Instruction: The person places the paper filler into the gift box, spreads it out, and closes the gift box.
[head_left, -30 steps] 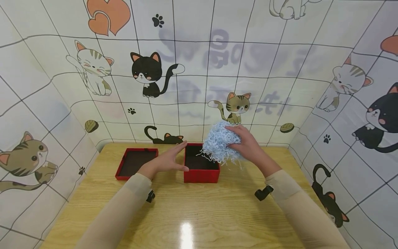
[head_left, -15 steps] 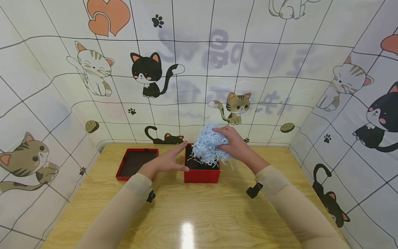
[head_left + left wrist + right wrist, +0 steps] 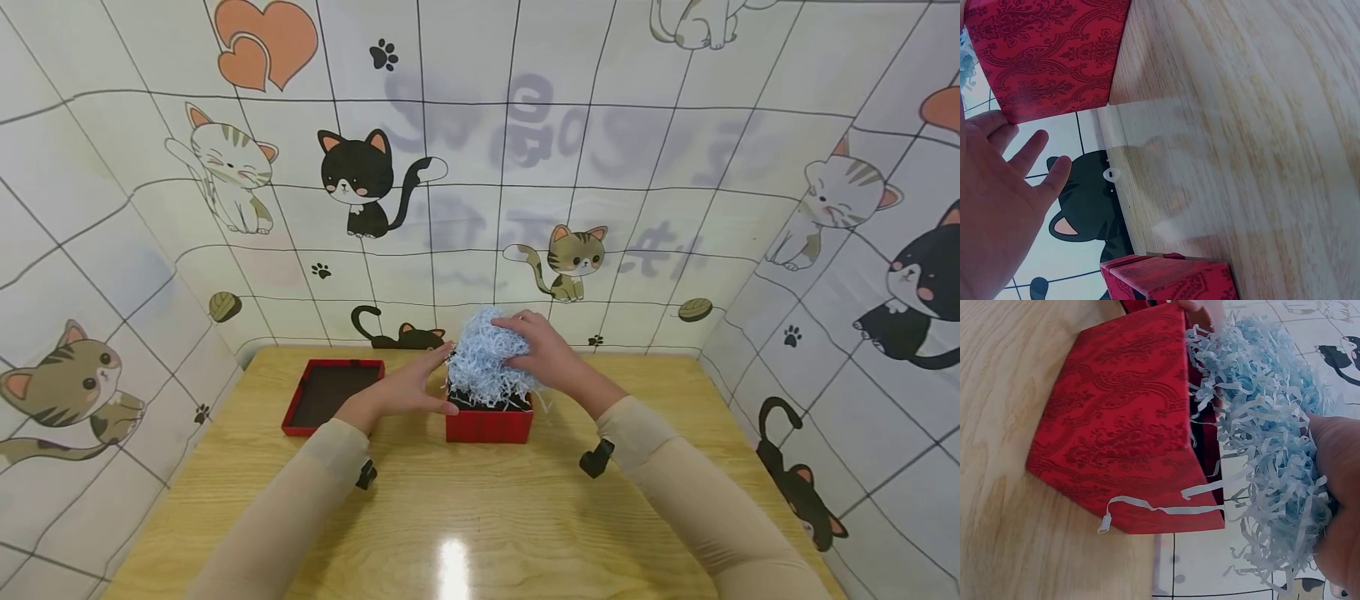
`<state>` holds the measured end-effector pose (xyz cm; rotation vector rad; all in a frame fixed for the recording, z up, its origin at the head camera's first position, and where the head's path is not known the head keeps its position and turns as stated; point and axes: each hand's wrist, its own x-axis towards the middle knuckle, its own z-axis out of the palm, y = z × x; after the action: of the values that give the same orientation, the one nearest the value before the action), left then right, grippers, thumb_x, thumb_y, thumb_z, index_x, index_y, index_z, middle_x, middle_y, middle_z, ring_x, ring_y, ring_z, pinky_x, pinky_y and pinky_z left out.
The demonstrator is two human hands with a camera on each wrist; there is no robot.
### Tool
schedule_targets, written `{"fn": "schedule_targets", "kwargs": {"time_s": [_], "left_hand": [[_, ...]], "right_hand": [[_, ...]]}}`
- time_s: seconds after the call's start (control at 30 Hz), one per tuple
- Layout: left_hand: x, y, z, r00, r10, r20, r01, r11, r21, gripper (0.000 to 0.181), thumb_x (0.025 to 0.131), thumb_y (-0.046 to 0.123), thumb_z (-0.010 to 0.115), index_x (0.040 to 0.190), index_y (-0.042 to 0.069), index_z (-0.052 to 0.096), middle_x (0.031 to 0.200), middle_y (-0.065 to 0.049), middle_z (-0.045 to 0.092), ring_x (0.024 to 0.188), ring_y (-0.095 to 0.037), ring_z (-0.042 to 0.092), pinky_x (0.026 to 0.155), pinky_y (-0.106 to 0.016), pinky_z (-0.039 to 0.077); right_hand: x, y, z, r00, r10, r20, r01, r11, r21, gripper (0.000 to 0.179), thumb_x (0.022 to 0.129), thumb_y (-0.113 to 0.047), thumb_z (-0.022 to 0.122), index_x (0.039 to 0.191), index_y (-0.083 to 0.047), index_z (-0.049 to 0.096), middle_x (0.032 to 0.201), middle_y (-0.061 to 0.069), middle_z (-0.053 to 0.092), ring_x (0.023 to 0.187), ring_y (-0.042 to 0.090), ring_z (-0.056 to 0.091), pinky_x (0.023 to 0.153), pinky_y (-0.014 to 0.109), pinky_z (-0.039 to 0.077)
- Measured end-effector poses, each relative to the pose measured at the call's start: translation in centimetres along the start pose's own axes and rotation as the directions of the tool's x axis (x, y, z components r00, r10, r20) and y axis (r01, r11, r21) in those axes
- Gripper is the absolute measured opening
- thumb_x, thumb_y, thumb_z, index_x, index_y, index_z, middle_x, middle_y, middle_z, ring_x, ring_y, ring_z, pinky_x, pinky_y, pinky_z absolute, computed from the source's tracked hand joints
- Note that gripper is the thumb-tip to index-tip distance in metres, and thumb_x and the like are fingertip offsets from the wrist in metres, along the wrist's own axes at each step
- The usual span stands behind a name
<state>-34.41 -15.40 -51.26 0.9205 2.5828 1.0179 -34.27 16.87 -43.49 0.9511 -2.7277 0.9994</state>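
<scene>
Lid (image 3: 336, 398), red-edged and dark inside, lies open side up at the far left of the surface (image 3: 487, 508), where nothing about it has changed over the last second. Just to its right, the left hand (image 3: 401, 390) has its thumb and fingers spread, clasping nothing; it stands in the same place at the left side of the red box (image 3: 489, 427), its fingertips at the rim, apparently touching and steadying it. The box, likewise unmoved, sits upright at the far middle with its open top facing up. What has changed is the clump of pale blue shredded paper (image 3: 480, 358): a second ago it hung over the right part of the opening and beyond the right wall, and now it is farther left, covering most of the opening. Loose strands trail past the right wall, as the right wrist view shows. At the right, the right hand (image 3: 547, 354) has travelled left with the clump and grips it between thumb and curled fingers. For the work in hand, this seems to mean that the sideways carry is nearly complete; the paper is lined up with the box but not yet released.
</scene>
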Motion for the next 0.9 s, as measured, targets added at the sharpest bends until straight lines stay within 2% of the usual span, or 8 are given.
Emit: {"fn": "schedule_targets", "kwargs": {"time_s": [0.1,0.33,0.63,0.9], "left_hand": [[0.0,0.1,0.0,1.000,0.003,-0.002,-0.003,1.000,-0.014,0.124,0.090,0.063,0.087,0.180,0.024,0.011,0.187,-0.004,0.009,0.170,-0.031,0.011,0.131,-0.066,0.021],[0.0,0.3,-0.1,1.000,0.007,0.000,-0.007,1.000,-0.020,0.124,0.089,0.064,0.087,0.180,0.027,0.010,0.185,0.006,0.008,0.170,-0.030,0.012,0.132,-0.063,0.020],[0.0,0.3,0.0,1.000,0.003,0.010,-0.003,1.000,-0.020,0.124,0.089,0.065,0.087,0.180,0.023,0.013,0.186,0.001,0.008,0.170,-0.031,0.011,0.133,-0.062,0.021],[0.0,0.3,-0.1,1.000,0.009,0.015,-0.009,1.000,-0.008,0.124,0.091,0.065,0.085,0.180,0.021,0.011,0.187,-0.001,0.008,0.170,-0.032,0.011,0.132,-0.064,0.020]], "right_hand": [[0.1,0.1,0.6,1.000,-0.010,0.018,0.011,1.000,-0.016,0.073,0.093,-0.001,0.089,0.159,-0.014,0.062,0.135,0.012,0.060,0.129,0.032,0.056,0.109,0.051,0.053],[0.0,0.1,1.9,0.997,-0.016,0.081,0.020,0.999,-0.044,0.069,0.095,-0.004,0.088,0.158,-0.015,0.062,0.139,0.013,0.060,0.132,0.034,0.056,0.113,0.052,0.052],[0.1,0.0,2.8,0.988,0.029,0.153,-0.021,0.998,-0.053,0.067,0.096,-0.011,0.090,0.157,-0.013,0.063,0.141,0.011,0.061,0.133,0.032,0.057,0.113,0.051,0.053],[0.7,0.3,3.6,0.967,0.085,0.242,-0.041,0.982,-0.182,0.067,0.096,-0.024,0.090,0.157,-0.015,0.063,0.145,0.009,0.064,0.134,0.031,0.059,0.113,0.051,0.053]]}}
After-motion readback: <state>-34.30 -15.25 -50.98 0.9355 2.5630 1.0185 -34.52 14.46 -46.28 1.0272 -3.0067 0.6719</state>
